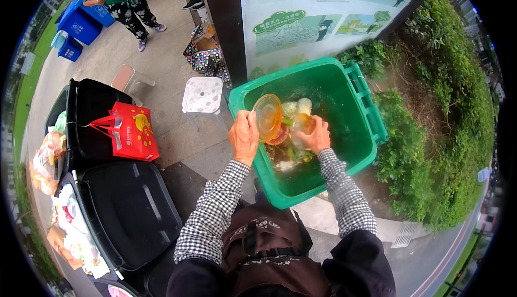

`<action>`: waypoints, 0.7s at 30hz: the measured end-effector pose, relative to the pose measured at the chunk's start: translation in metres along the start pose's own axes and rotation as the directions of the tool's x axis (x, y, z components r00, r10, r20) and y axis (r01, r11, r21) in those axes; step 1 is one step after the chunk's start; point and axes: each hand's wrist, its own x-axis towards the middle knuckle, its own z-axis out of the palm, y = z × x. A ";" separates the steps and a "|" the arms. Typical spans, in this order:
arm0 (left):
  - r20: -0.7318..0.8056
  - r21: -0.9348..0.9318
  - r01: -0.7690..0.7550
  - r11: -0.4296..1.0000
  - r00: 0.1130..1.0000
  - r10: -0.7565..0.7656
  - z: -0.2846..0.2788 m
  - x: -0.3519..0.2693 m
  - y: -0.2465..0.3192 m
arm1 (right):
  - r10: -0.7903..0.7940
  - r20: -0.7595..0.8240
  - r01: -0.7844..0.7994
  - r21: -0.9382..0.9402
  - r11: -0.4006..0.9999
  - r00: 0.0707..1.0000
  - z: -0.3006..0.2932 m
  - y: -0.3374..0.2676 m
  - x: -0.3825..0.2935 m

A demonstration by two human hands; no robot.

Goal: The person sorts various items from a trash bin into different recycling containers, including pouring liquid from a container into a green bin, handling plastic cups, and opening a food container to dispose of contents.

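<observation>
My left hand (244, 135) grips the rim of a round, see-through plastic bowl (268, 115) stained orange, tilted over the green wheeled bin (343, 131). In my right hand (318, 134) is a clear plastic container (301, 125), held close beside the bowl; its exact shape is hard to make out. Both hands are above the bin's open mouth. Beneath them lies wet food waste (288, 161), with pale vegetable pieces (302, 105) near the far side. The hands and containers hide part of this waste.
Black bins (129, 212) stand at the left, with bagged rubbish (48, 163) and a red bag (135, 131) hanging from one. A patterned stool (202, 94) is near the green bin. Behind are a poster board (299, 18), a person (123, 4) and blue bins (80, 26). Shrubs (404, 143) grow at right.
</observation>
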 end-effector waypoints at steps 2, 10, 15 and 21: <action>-0.010 -0.029 0.039 0.999 0.999 -0.040 0.002 -0.014 -0.009 | -0.141 0.318 0.314 -0.601 0.735 0.938 0.016 0.005 0.014; 0.041 -0.166 0.011 0.986 0.999 -0.005 -0.004 -0.020 -0.020 | -0.226 0.078 0.231 -0.547 0.805 0.971 -0.068 -0.032 0.061; 0.086 -0.195 -0.035 0.980 0.995 0.053 -0.010 -0.017 -0.007 | -0.389 -0.193 0.302 -0.364 0.881 0.901 -0.144 -0.061 0.076; 0.111 -0.252 -0.025 0.967 0.992 0.054 -0.002 -0.036 0.002 | 0.179 0.645 0.373 -0.622 0.689 0.743 -0.033 0.027 -0.009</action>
